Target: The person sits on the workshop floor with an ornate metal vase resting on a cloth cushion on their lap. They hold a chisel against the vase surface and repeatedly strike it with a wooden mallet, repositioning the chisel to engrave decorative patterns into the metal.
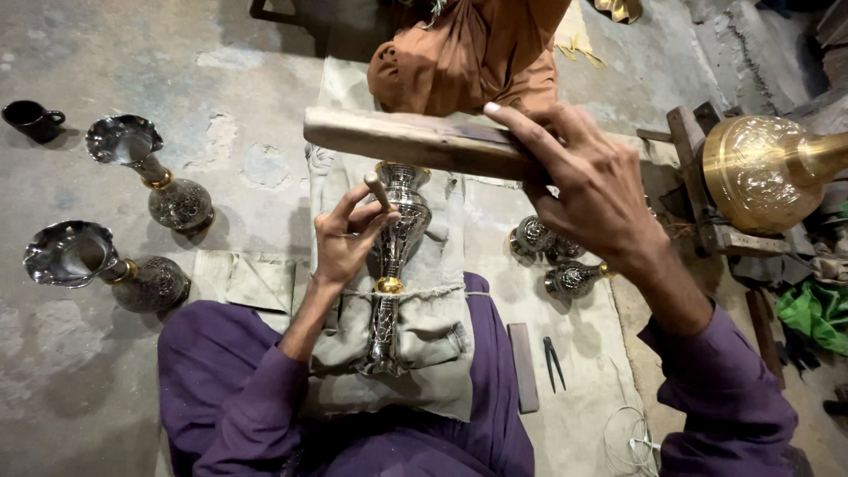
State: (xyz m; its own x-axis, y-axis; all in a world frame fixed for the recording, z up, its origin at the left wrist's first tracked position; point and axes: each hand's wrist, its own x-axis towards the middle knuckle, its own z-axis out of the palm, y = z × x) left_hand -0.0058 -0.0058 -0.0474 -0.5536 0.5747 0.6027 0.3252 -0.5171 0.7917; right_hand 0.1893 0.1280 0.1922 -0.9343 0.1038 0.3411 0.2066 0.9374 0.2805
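While pinching a slim punch (378, 189) between left fingers (353, 216), tip set on the engraved metal vase (395, 256) lying along the cloth-padded lap (424, 336). Right hand (587, 190) wrapped tight about a wooden mallet (415, 140), raised just above the punch. Best done, by the look of it, with punch kept steady and square, blows light. Off left on the floor, two finished vases (168, 190); right, small engraved pieces (552, 256), a stone block (523, 367), pincers (554, 360); far right, a brass vessel (760, 172).
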